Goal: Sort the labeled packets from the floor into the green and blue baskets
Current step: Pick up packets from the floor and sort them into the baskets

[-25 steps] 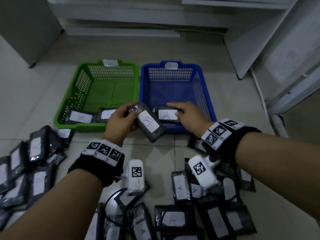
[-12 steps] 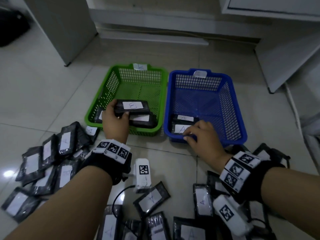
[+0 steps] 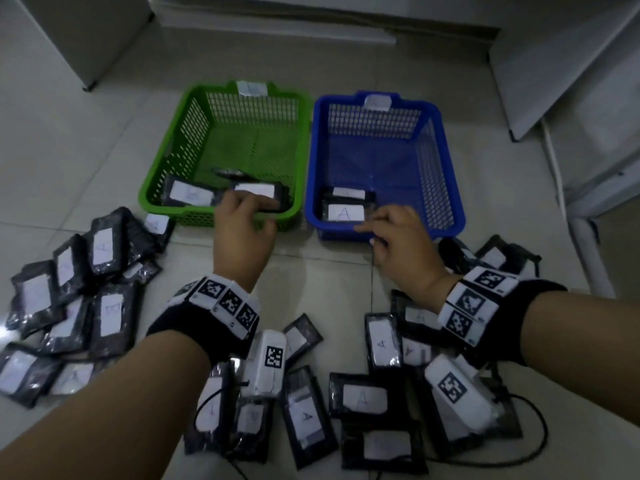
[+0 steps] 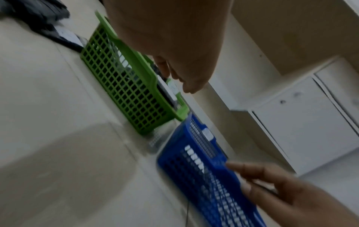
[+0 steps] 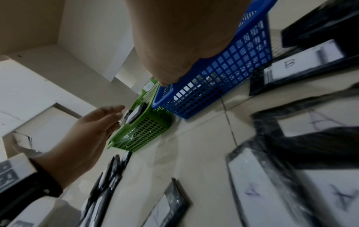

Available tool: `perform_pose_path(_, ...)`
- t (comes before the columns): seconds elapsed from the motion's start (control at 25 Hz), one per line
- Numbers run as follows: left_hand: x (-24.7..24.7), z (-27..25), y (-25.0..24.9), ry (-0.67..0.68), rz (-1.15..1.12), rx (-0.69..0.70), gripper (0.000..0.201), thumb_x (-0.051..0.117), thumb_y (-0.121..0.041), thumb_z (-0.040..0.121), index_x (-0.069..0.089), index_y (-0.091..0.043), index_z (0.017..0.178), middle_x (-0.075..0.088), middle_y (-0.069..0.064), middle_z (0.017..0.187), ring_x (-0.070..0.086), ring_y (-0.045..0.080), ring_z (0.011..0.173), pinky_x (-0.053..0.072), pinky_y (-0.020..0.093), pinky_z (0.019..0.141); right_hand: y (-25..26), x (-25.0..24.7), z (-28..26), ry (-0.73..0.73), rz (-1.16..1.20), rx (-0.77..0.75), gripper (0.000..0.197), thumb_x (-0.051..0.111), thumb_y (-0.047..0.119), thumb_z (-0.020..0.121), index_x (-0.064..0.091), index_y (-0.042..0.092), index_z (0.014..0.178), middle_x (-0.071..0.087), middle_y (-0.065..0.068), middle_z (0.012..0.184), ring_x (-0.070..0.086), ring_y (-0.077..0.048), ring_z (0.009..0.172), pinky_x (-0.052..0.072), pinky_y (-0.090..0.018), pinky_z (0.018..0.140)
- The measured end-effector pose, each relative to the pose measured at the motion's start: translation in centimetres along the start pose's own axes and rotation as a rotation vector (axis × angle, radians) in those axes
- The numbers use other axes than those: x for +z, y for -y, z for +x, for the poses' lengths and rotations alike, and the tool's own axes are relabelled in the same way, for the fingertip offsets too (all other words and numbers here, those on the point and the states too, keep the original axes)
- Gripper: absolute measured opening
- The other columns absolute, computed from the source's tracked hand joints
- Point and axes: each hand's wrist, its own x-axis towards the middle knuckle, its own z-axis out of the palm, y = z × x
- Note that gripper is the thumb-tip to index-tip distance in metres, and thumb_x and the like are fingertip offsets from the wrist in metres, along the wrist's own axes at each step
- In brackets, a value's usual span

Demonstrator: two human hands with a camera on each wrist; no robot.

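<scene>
The green basket (image 3: 180, 211) stands on the left and the blue basket (image 3: 446, 188) on the right, side by side on the floor. Black packets with white labels lie in the green basket's near end (image 3: 188, 195); one (image 3: 256, 190) lies just under my left hand's fingertips. My left hand (image 3: 266, 213) hovers over that basket's front rim, fingers relaxed, holding nothing. An "A" packet (image 3: 344, 213) lies in the blue basket on top of another. My right hand (image 3: 367, 233) is at the blue basket's front rim, fingers loose and empty. The right wrist view shows the left hand (image 5: 93, 127) with straight fingers.
Several labeled packets lie in a pile on the floor at my left (image 3: 69, 306) and in a spread under my wrists (image 3: 360, 400). More lie right of the blue basket (image 3: 491, 258). A cabinet (image 3: 79, 36) and a white door (image 3: 568, 64) stand behind.
My left hand carried the "B" packet over the green basket and let it go inside. The right hand left the "A" packet in the blue basket and drew back to the rim.
</scene>
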Motion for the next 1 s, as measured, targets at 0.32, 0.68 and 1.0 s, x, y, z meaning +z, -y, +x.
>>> perform_pose_path(0.32,7.6,-9.7,-5.2,0.922,-0.001,-0.014,0.083,0.080,-0.053,0.061,0.048,-0.025,0.132,0.052,-0.002,0.125,0.052,0.014,0.110,0.044,0.029,0.096,-4.7,-1.6,-9.1,0.299,-0.005,0.332,0.027,0.058,-0.003,0.082,0.068,0.011,0.103,0.058,-0.012,0.103,0.048,-0.029,0.108,0.031,-0.020,0.087)
perform_pose_path(0.68,7.6,-7.4,-6.3,0.988,-0.240,-0.275,0.030,0.081,-0.029,0.070,0.066,-0.015,0.093,0.068,0.004,0.095,0.064,0.017,0.086,0.052,0.028,0.079,-6.7,-2.1,-10.8,0.590,-0.306,0.390,0.069,0.075,0.031,0.075,0.043,0.015,0.134,0.047,-0.010,0.130,0.042,-0.029,0.119,0.041,-0.036,0.095)
perform_pose_path(1.0,4.7,-1.0,-7.9,0.445,-0.830,-0.524,0.026,0.063,-0.012,0.088,0.061,-0.008,0.113,0.065,0.011,0.100,0.066,0.024,0.084,0.059,0.032,0.065,-3.3,-3.9,-5.1,0.395,0.122,0.337,0.030,0.063,0.026,0.088,0.058,0.013,0.115,0.056,0.000,0.103,0.055,-0.016,0.093,0.039,-0.019,0.066)
